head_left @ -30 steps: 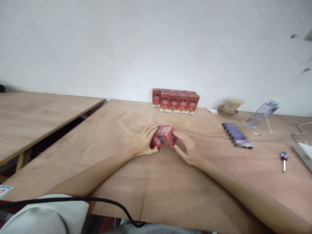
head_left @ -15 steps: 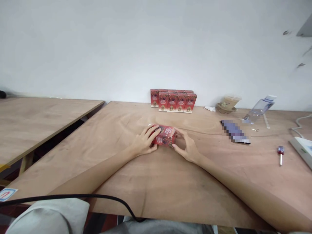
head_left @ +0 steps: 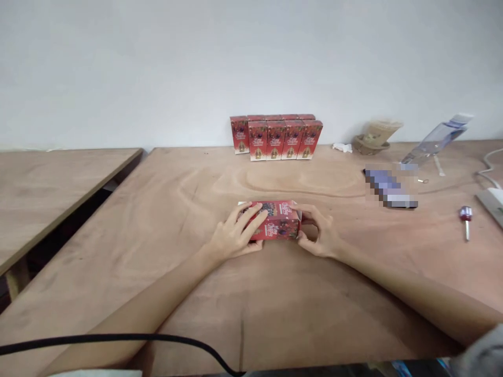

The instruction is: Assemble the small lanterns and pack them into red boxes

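A small red printed box (head_left: pixel 277 220) lies on its side on the wooden table (head_left: pixel 275 303), near the middle. My left hand (head_left: pixel 233 235) rests over its left end, fingers laid along the top and front. At the box's right end my right hand (head_left: pixel 320 233) has its fingers curled against the end flap. Both hands hold the box between them.
Several matching red boxes (head_left: pixel 277 136) stand in rows against the white wall. To the right lie a crumpled cup (head_left: pixel 373 137), a clear plastic bottle (head_left: pixel 436 140), a blurred dark object (head_left: pixel 389 188), a small red-handled screwdriver (head_left: pixel 466 219) and a white cable (head_left: pixel 487 167). A second table (head_left: pixel 55 178) stands left across a gap.
The box has been turned from standing on a corner to lying lengthwise on the table. My right fingers have curled in at its right end. The camera has tilted downward.
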`<state>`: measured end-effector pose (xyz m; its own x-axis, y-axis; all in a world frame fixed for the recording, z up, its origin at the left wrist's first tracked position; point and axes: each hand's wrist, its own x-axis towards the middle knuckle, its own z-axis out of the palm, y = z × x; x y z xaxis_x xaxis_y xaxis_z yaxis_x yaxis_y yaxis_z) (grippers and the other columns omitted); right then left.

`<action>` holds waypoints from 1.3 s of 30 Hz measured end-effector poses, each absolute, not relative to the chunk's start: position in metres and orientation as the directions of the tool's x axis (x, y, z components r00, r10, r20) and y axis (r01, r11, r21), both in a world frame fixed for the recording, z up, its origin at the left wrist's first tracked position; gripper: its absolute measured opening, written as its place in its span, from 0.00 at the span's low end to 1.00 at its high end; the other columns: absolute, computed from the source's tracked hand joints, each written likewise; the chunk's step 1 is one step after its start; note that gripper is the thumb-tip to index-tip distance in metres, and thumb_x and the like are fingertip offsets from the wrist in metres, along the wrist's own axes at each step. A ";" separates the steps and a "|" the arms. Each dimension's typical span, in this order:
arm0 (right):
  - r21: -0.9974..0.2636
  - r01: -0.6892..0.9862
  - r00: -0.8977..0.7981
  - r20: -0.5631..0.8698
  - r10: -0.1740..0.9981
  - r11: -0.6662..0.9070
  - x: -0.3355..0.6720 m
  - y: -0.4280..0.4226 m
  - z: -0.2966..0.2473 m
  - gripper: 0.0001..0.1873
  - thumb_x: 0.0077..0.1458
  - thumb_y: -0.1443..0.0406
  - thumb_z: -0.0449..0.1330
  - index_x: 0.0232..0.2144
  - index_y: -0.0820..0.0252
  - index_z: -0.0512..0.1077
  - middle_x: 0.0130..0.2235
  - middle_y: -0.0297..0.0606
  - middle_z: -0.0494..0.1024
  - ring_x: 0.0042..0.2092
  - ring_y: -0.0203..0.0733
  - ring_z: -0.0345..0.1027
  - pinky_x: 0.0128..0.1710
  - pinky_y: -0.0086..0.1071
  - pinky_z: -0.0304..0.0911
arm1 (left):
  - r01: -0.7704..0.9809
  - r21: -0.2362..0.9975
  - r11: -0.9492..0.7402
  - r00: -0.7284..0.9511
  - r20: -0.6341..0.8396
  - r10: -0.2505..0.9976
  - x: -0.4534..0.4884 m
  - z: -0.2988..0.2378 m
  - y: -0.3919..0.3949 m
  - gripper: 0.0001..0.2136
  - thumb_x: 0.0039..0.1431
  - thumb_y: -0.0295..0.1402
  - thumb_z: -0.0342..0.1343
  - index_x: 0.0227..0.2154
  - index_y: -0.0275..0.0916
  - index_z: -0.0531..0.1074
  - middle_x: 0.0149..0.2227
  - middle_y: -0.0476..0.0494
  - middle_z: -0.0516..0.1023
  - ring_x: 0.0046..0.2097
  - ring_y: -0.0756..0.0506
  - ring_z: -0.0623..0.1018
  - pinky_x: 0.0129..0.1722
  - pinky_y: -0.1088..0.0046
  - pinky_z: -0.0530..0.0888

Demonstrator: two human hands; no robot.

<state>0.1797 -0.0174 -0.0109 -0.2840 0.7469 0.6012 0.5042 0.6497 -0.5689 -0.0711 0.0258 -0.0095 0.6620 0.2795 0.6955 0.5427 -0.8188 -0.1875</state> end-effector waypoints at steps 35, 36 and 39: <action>-0.557 0.535 -0.061 0.724 0.687 0.635 0.184 0.001 -0.011 0.14 0.54 0.70 0.53 0.36 0.49 0.77 0.55 0.40 0.61 0.60 0.49 0.55 0.60 0.51 0.56 | 0.454 0.230 -0.861 0.435 0.786 0.439 -0.073 -0.004 0.048 0.28 0.47 0.35 0.62 0.52 0.40 0.61 0.48 0.38 0.72 0.49 0.39 0.75 0.48 0.58 0.76; -0.557 0.521 -0.094 0.716 0.692 0.647 0.184 -0.001 -0.010 0.15 0.54 0.69 0.53 0.41 0.49 0.76 0.56 0.40 0.60 0.61 0.50 0.54 0.60 0.52 0.54 | 0.465 0.244 -0.851 0.422 0.784 0.455 -0.073 -0.004 0.048 0.28 0.47 0.36 0.62 0.52 0.40 0.61 0.48 0.38 0.72 0.49 0.39 0.75 0.47 0.58 0.76; -0.571 0.508 -0.128 0.690 0.713 0.644 0.184 -0.004 -0.007 0.17 0.57 0.63 0.54 0.49 0.49 0.71 0.57 0.42 0.58 0.62 0.51 0.52 0.61 0.52 0.52 | 0.490 0.258 -0.833 0.428 0.761 0.488 -0.074 -0.005 0.048 0.28 0.48 0.38 0.62 0.52 0.41 0.61 0.49 0.38 0.71 0.49 0.40 0.75 0.46 0.60 0.77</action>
